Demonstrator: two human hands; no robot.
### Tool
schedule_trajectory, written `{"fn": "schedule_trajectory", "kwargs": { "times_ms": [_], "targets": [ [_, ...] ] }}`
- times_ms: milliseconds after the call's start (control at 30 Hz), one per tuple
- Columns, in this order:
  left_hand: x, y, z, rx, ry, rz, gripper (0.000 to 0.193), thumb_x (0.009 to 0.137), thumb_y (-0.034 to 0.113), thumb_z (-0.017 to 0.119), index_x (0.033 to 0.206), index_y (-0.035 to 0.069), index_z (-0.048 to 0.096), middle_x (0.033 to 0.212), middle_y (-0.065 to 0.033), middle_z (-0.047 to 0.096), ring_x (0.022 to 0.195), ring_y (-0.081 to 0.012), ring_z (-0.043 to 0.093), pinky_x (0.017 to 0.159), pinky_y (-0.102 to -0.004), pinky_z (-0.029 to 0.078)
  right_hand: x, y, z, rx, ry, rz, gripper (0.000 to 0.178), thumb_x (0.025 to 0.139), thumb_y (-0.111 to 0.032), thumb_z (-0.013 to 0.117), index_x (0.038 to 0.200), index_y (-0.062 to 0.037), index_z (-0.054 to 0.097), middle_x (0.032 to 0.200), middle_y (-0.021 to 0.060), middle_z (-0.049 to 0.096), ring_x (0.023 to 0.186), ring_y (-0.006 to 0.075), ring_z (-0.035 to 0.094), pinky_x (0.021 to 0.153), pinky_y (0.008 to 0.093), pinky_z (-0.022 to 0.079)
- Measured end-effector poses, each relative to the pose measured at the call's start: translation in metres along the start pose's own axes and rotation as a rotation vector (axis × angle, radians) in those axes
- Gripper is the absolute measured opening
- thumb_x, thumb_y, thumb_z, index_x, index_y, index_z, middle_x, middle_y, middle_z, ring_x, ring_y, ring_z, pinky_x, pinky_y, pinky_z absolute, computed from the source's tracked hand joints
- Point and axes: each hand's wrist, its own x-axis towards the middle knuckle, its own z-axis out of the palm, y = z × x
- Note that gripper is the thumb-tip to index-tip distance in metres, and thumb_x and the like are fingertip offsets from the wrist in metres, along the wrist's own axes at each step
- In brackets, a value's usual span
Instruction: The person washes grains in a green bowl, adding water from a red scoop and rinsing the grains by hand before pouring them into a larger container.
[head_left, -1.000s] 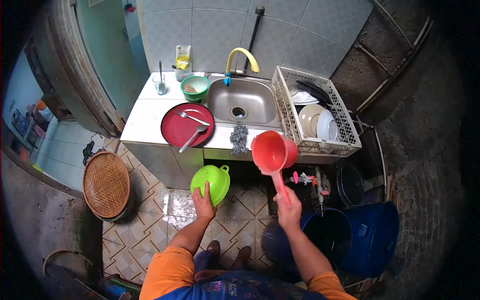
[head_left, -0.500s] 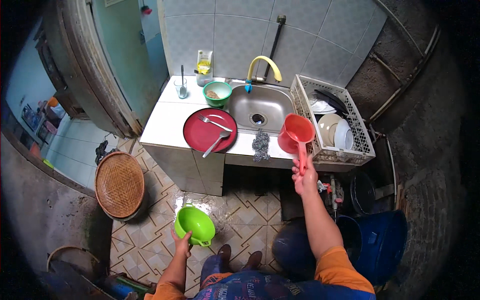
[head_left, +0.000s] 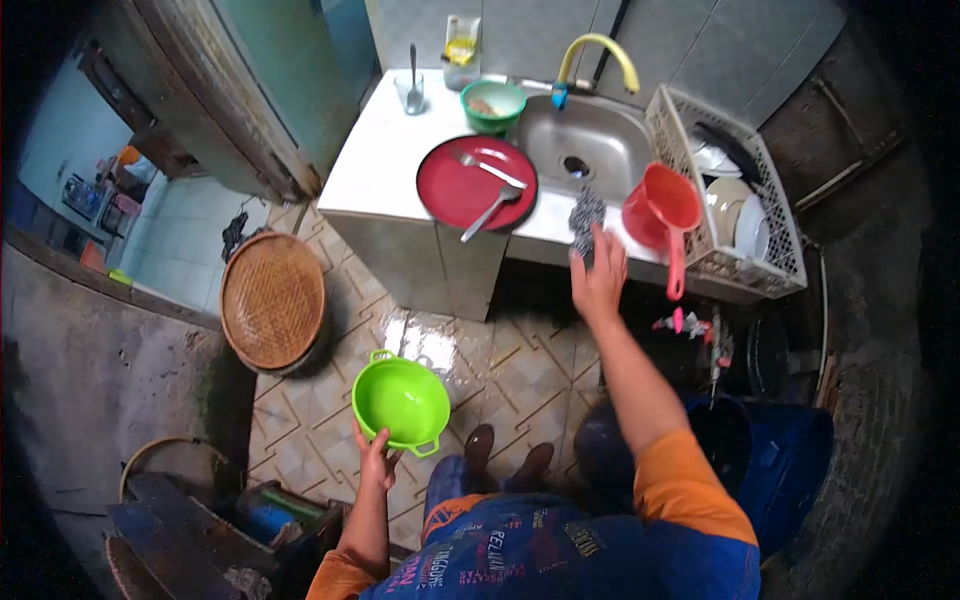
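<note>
My left hand (head_left: 374, 458) grips the near rim of a lime-green two-handled bowl (head_left: 400, 402), held over the floor with its inside facing up. My right hand (head_left: 600, 278) stretches forward, fingers extended, at the near end of a grey metal scouring pad (head_left: 587, 212) on the counter's front edge. Whether the fingertips touch the pad I cannot tell. Right of that hand a red-orange dipper (head_left: 660, 208) stands on the counter, its handle over the edge. A dark red plate (head_left: 455, 190) lies to the left, bearing a fork (head_left: 488, 170) and a spoon (head_left: 490, 214).
Behind the pad is a steel sink (head_left: 625, 140) under a yellow faucet (head_left: 600, 42). A crate of dishes (head_left: 715, 258) stands right. A green bowl (head_left: 492, 122), a glass (head_left: 403, 92) and a pouch (head_left: 463, 55) sit at back left. A woven tray (head_left: 272, 300) and blue barrel (head_left: 785, 470) stand lower.
My right hand has let go of the dipper, which now stands on the counter, and has moved left to the scouring pad. My left hand still holds the lime-green bowl. The view has shifted.
</note>
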Motion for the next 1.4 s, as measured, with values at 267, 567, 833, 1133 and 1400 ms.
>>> {"fn": "schedule_trajectory", "kwargs": {
  "times_ms": [267, 567, 833, 1133, 1400],
  "targets": [
    [-0.034, 0.015, -0.01, -0.014, -0.099, 0.018, 0.069, 0.088, 0.033, 0.059, 0.146, 0.034, 0.022, 0.144, -0.0056, 0.037, 0.13, -0.0327, 0.039, 0.094, -0.0569, 0.037, 0.056, 0.01, 0.038, -0.267, -0.263, 0.182, 0.039, 0.083, -0.027, 0.064, 0.117, -0.0109, 0.054, 0.113, 0.0209, 0.055, 0.106, 0.0414, 0.053, 0.087, 0.0497, 0.046],
    [-0.029, 0.023, 0.062, -0.113, -0.414, 0.088, 0.063, 0.088, 0.031, 0.059, 0.144, 0.021, 0.031, 0.137, -0.007, 0.046, 0.124, -0.0272, 0.048, 0.097, -0.0499, 0.044, -0.121, -0.089, -0.059, 0.638, -0.991, 0.322, 0.04, 0.085, -0.017, 0.068, 0.116, -0.0073, 0.044, 0.105, 0.0093, 0.057, 0.09, 0.0163, 0.055, 0.08, 0.0332, 0.047],
    [-0.05, 0.004, 0.167, 0.008, -0.678, 0.141, 0.063, 0.088, 0.032, 0.057, 0.143, 0.016, 0.03, 0.131, -0.0097, 0.046, 0.12, -0.0251, 0.046, 0.102, -0.041, 0.039, -0.166, -0.105, -0.062, 0.568, -0.932, 0.01, 0.031, 0.076, -0.01, 0.07, 0.101, -0.0035, 0.053, 0.105, 0.0189, 0.058, 0.097, 0.0392, 0.058, 0.082, 0.043, 0.048],
    [-0.122, -0.006, 0.216, 0.081, -0.763, 0.122, 0.073, 0.088, 0.024, 0.053, 0.149, 0.018, 0.015, 0.141, -0.0107, 0.035, 0.124, -0.0246, 0.043, 0.101, -0.04, 0.041, -0.123, -0.063, -0.107, 0.466, -0.078, 0.226, 0.032, 0.075, -0.007, 0.072, 0.101, -0.0047, 0.053, 0.099, 0.0162, 0.054, 0.088, 0.0384, 0.056, 0.077, 0.0442, 0.047],
    [-0.147, -0.025, 0.248, 0.235, -0.871, 0.365, 0.075, 0.086, 0.022, 0.055, 0.15, 0.016, 0.016, 0.142, -0.0105, 0.034, 0.126, -0.0232, 0.039, 0.105, -0.0354, 0.035, -0.122, -0.033, -0.153, 0.476, 0.072, 0.277, 0.028, 0.074, 0.0, 0.063, 0.099, -0.0027, 0.051, 0.096, 0.0178, 0.055, 0.087, 0.0381, 0.057, 0.076, 0.0445, 0.048]
  ]
}}
